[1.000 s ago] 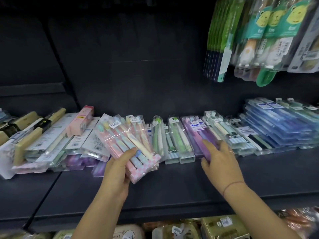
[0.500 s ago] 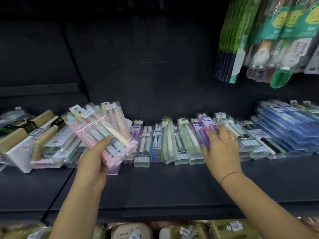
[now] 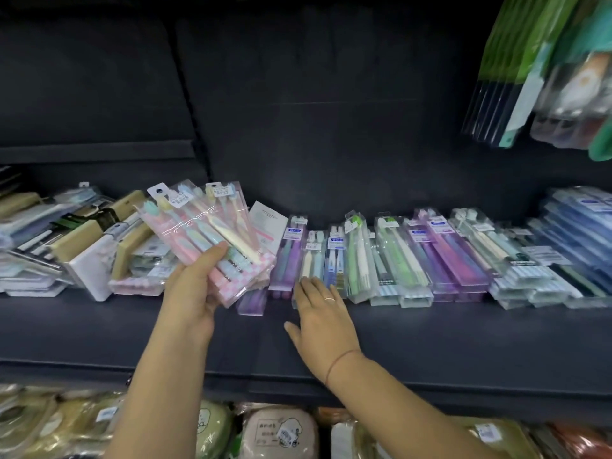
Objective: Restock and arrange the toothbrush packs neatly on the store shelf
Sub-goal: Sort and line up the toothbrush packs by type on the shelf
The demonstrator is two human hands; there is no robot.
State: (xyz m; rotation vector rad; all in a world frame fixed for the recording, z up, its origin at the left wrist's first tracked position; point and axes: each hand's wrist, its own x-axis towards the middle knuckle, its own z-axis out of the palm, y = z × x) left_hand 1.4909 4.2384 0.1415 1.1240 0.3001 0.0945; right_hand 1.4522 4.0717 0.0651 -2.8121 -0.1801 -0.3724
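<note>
Just left of the flat, spread right hand (image 3: 323,314), the left hand (image 3: 193,286) grips pink toothbrush packs (image 3: 212,233) above the dark shelf (image 3: 430,339).

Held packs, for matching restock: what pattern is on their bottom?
Pink-and-white checks on the packs, clearest in head view.

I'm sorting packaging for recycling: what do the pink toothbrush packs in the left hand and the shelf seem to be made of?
The pink toothbrush packs look like clear glossy plastic: the brushes show through and light glints on them. The shelf is dark and matte, perhaps painted metal or coated board; I cannot tell.
</note>
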